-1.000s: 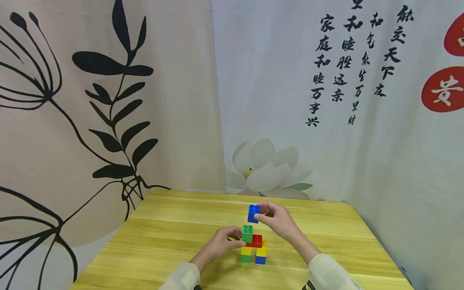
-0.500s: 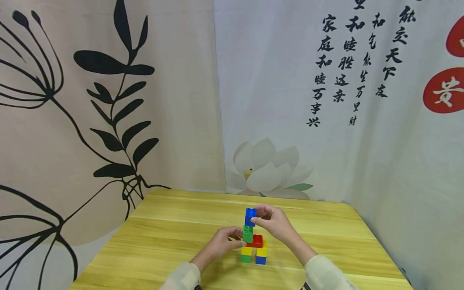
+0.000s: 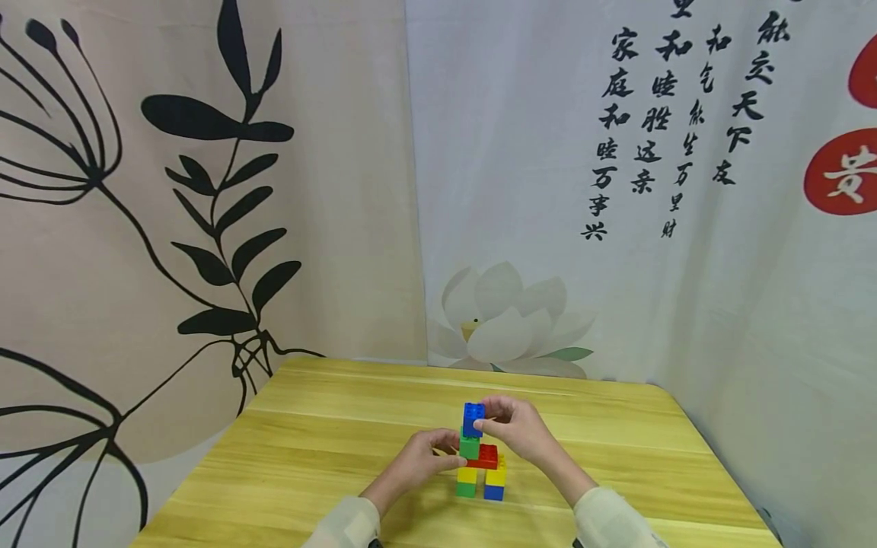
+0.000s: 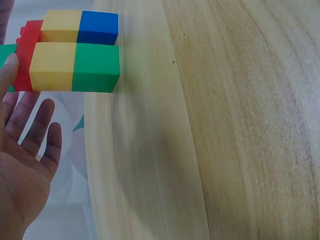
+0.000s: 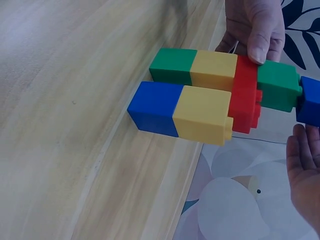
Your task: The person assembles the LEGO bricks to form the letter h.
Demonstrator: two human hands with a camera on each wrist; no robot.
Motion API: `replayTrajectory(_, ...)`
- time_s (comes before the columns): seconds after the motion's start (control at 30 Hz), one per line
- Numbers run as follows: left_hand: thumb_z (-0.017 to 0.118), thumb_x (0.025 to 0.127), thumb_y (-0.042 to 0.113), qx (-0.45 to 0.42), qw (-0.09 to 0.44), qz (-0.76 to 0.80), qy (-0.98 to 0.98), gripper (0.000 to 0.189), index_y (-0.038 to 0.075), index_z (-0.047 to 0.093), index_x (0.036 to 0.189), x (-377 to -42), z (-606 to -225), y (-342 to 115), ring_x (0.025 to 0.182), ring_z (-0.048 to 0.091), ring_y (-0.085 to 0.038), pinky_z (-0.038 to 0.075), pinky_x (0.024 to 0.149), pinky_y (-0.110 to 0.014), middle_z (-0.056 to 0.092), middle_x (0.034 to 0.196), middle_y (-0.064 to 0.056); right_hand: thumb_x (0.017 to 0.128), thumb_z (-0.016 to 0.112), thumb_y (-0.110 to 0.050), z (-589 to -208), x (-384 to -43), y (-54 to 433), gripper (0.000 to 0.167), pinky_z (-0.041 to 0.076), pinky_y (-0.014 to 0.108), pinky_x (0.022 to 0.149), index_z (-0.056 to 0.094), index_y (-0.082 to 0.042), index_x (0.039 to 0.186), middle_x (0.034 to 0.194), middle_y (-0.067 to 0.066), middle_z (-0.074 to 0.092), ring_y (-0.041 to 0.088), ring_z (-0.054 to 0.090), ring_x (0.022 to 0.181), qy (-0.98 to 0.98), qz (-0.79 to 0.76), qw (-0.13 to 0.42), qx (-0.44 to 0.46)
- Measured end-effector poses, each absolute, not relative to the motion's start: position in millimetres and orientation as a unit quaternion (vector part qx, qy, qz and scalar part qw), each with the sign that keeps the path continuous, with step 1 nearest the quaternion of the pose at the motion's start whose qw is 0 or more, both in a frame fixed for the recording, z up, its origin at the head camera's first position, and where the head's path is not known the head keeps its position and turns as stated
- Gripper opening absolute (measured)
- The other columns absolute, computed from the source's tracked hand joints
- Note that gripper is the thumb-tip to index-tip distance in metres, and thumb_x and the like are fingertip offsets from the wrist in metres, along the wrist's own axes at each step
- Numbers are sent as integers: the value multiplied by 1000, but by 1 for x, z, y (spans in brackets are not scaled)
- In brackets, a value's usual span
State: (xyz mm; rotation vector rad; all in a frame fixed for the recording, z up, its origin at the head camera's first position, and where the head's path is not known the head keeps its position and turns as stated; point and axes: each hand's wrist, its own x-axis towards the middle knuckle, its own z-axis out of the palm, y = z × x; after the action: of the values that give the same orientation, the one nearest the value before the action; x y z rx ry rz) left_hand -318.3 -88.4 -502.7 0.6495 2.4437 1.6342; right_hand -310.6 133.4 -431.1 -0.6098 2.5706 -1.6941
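A structure of toy bricks stands on the table. Its left column has a green brick (image 5: 172,66) under a yellow brick (image 5: 214,69); the right column is a yellow brick (image 3: 495,476) over a blue brick (image 3: 493,493). A red brick (image 3: 486,457) bridges both columns, and an upper green brick (image 3: 470,448) sits on its left end. My left hand (image 3: 418,461) grips the structure, thumb at the red and upper green bricks. My right hand (image 3: 518,431) pinches another blue brick (image 3: 473,418) right at the top of the upper green one, whose studs show at the seam (image 5: 300,86).
The wooden table (image 3: 329,426) extends around the structure on every side. Behind it hangs a cloth backdrop (image 3: 356,190) with printed plants, a pale flower and dark characters.
My right hand has brought the blue brick left and down, from above the structure onto the top of the upper green brick. The left hand keeps its grip in place.
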Motion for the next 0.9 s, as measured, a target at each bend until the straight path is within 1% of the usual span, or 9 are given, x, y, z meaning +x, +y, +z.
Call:
replayTrajectory(0.23,74,91,29,221,62,541,809,22,17,71,109,-317,-500,-88,96,60,-16,50,83,-37,67,100,6,92,73,-28,-433,-309,133,35,56,36,84,67,-5,117,104,5,70,20,65,93,817,-539,15,-205)
replayTrajectory(0.43,74,91,29,225,61,539,809,24,15,71,110,-317,-500,-89,95,61,-16,50,83,-37,68,100,6,91,74,-30,-434,-309,132,38,56,36,84,66,-4,119,105,5,70,21,65,93,818,-535,16,-211)
replayTrajectory(0.63,75,90,30,217,62,538,812,22,18,71,109,-318,-502,-89,95,61,-16,50,84,-38,68,100,7,92,73,-29,-436,-308,132,38,56,33,82,66,-4,120,104,5,70,21,66,92,819,-532,15,-216)
replayTrajectory(0.9,75,90,31,211,62,539,813,23,19,71,109,-319,-503,-89,95,60,-17,49,85,-40,67,100,6,90,75,-30,-434,-310,133,38,57,34,80,67,-6,119,104,5,71,20,66,90,825,-518,22,-223)
